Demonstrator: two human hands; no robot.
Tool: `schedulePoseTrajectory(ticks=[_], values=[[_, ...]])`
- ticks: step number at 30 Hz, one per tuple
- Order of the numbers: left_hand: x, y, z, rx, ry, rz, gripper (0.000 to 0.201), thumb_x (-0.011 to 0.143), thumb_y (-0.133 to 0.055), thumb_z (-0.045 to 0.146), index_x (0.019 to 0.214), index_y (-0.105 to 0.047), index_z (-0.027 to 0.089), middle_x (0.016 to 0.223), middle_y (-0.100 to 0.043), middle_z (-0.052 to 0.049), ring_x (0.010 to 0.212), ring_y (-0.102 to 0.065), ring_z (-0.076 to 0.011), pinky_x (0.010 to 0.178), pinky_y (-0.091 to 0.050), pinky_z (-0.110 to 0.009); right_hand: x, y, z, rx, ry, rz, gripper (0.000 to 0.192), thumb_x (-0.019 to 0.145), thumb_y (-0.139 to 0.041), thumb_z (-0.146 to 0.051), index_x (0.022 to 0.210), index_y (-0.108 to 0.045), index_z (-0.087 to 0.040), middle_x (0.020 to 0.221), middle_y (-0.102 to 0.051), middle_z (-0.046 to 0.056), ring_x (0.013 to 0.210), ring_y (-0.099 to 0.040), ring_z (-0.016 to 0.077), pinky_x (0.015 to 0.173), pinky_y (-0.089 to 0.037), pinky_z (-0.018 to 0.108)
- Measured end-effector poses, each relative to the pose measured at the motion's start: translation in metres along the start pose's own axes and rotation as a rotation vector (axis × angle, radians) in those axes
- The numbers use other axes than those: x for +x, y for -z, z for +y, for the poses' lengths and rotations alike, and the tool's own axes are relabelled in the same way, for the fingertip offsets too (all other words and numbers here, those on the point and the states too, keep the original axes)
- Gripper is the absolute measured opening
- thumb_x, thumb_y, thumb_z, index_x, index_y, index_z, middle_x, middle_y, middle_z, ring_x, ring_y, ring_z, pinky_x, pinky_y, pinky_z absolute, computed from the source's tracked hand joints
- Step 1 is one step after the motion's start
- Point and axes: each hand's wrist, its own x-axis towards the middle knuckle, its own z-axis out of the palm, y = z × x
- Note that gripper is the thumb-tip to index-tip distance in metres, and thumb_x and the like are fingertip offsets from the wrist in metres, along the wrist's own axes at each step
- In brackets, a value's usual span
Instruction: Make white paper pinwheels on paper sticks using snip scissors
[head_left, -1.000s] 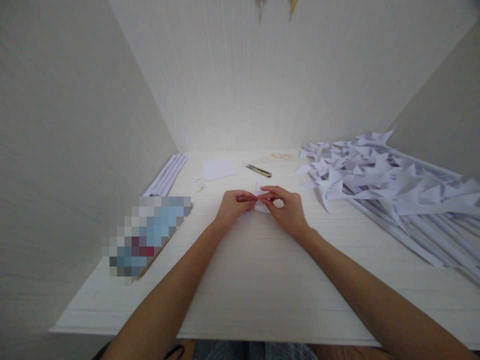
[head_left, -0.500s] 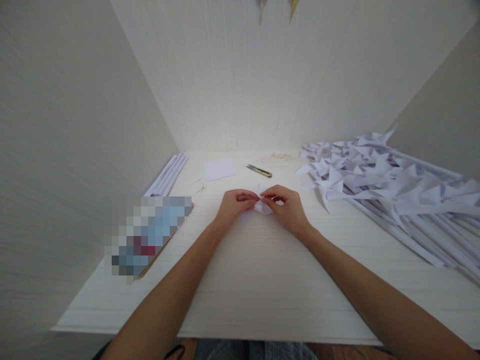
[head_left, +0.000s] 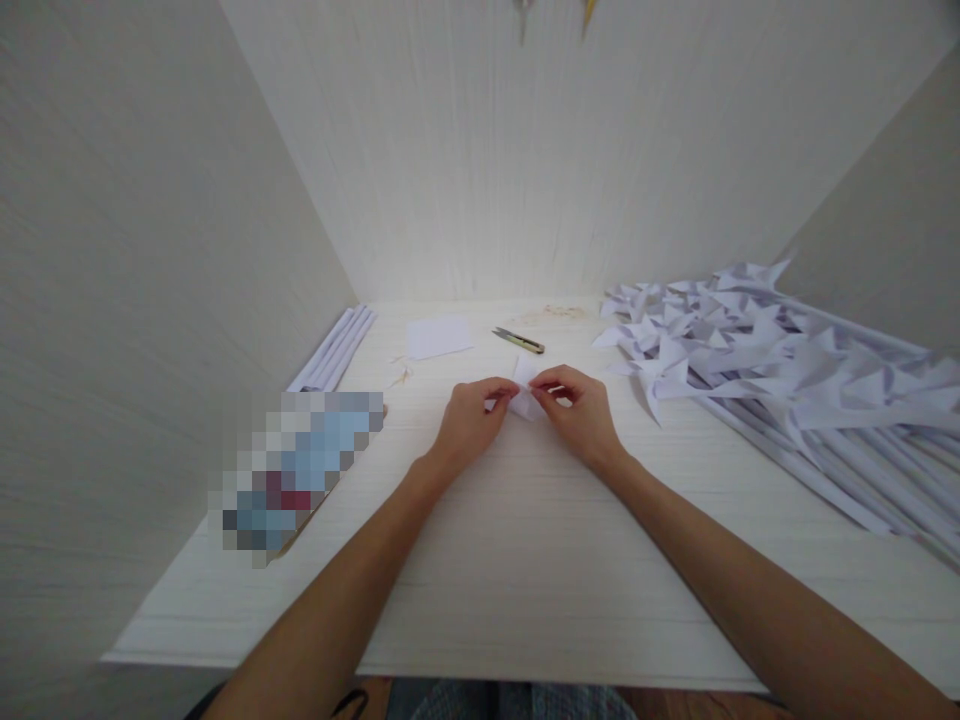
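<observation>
My left hand (head_left: 469, 425) and my right hand (head_left: 581, 415) meet at the middle of a white table (head_left: 525, 560). Between their fingertips they pinch a small folded piece of white paper (head_left: 526, 397), held just above the tabletop. Part of the paper is hidden behind my fingers. A flat white paper square (head_left: 438, 337) lies farther back, and a small pair of snips (head_left: 517, 341) lies just beyond my hands.
A large heap of folded white paper pinwheels on paper sticks (head_left: 780, 370) fills the right side. Several rolled white paper sticks (head_left: 334, 348) lie along the left wall. A blurred flat object (head_left: 300, 465) sits at the left. Walls close in on three sides.
My hands have turned the folded paper slightly and lifted its upper flap; the fingers now pinch it a little farther back. Everything else stays put.
</observation>
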Motion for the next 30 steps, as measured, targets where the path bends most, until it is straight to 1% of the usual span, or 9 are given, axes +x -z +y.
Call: schedulePoseTrajectory(ticks=[4,8,10,11,14,20,24,27,30], values=[[0.0,0.006,0.003,0.105,-0.095,0.042,0.021,0.07,-0.046,0.013,0.077,-0.065,0.018,0.081,-0.068,-0.003,0.074,-0.061,-0.0138,0.055,-0.047,-0.021,0.001,0.002,0.0,-0.005,-0.007,0.022,0.011,0.067,-0.05,-0.011,0.068,-0.06,-0.017,0.071,-0.061,0.003,0.063,-0.056,0.0122,0.056,-0.047,0.025],[0.006,0.022,-0.002,0.116,0.013,0.29,0.021,0.069,-0.044,0.014,0.074,-0.064,0.015,0.078,-0.066,-0.004,0.068,-0.058,-0.0131,0.053,-0.045,-0.021,0.002,0.004,0.002,0.001,-0.038,0.037,0.012,0.065,-0.049,-0.01,0.066,-0.059,-0.017,0.069,-0.06,0.002,0.062,-0.055,0.0117,0.055,-0.045,0.024],[0.01,0.029,-0.009,0.181,0.089,0.34,0.02,0.067,-0.045,0.015,0.073,-0.063,0.014,0.076,-0.065,-0.005,0.068,-0.057,-0.0138,0.059,-0.045,-0.024,0.003,0.005,0.004,0.008,-0.053,0.041,0.011,0.065,-0.049,-0.01,0.066,-0.059,-0.016,0.069,-0.06,0.002,0.062,-0.055,0.0117,0.055,-0.045,0.024],[0.011,0.032,-0.012,0.247,0.13,0.318,0.017,0.066,-0.047,0.017,0.07,-0.063,0.013,0.074,-0.064,-0.005,0.068,-0.056,-0.0142,0.064,-0.044,-0.026,0.003,0.005,0.004,0.011,-0.058,0.043,0.011,0.065,-0.049,-0.011,0.066,-0.059,-0.016,0.069,-0.06,0.002,0.062,-0.054,0.0118,0.055,-0.044,0.024],[0.012,0.033,-0.018,0.408,0.236,0.234,0.016,0.063,-0.052,0.026,0.067,-0.062,0.013,0.071,-0.06,-0.006,0.066,-0.053,-0.0159,0.067,-0.043,-0.031,0.003,0.005,0.005,0.015,-0.069,0.046,0.011,0.065,-0.049,-0.012,0.067,-0.059,-0.015,0.07,-0.061,0.003,0.062,-0.054,0.0121,0.056,-0.044,0.025],[0.012,0.026,-0.016,0.436,0.212,0.104,0.02,0.066,-0.039,0.015,0.063,-0.059,0.017,0.068,-0.055,-0.004,0.07,-0.051,-0.0163,0.07,-0.04,-0.03,0.003,0.004,0.004,-0.001,-0.09,0.057,0.01,0.064,-0.049,-0.012,0.066,-0.059,-0.016,0.069,-0.061,0.003,0.061,-0.054,0.0124,0.056,-0.044,0.026],[0.01,0.024,-0.017,0.474,0.202,0.105,0.018,0.062,-0.047,0.017,0.076,-0.06,0.016,0.07,-0.052,-0.004,0.069,-0.05,-0.0169,0.069,-0.04,-0.031,0.002,0.004,0.004,0.001,-0.093,0.058,0.011,0.064,-0.049,-0.013,0.066,-0.059,-0.017,0.069,-0.06,0.002,0.062,-0.053,0.0124,0.056,-0.044,0.025],[0.009,0.023,-0.018,0.496,0.187,0.123,0.014,0.059,-0.055,0.022,0.071,-0.057,0.016,0.071,-0.051,-0.004,0.071,-0.05,-0.0172,0.069,-0.04,-0.031,0.002,0.004,0.004,0.005,-0.096,0.061,0.01,0.065,-0.049,-0.014,0.066,-0.058,-0.017,0.068,-0.06,0.002,0.061,-0.053,0.0123,0.055,-0.044,0.025],[0.007,0.022,-0.016,0.444,0.223,0.12,0.011,0.056,-0.058,0.019,0.065,-0.052,0.017,0.066,-0.052,-0.002,0.066,-0.05,-0.0156,0.064,-0.041,-0.029,0.002,0.004,0.004,0.003,-0.092,0.064,0.01,0.065,-0.049,-0.014,0.065,-0.058,-0.017,0.068,-0.06,0.002,0.06,-0.053,0.012,0.055,-0.044,0.025]])
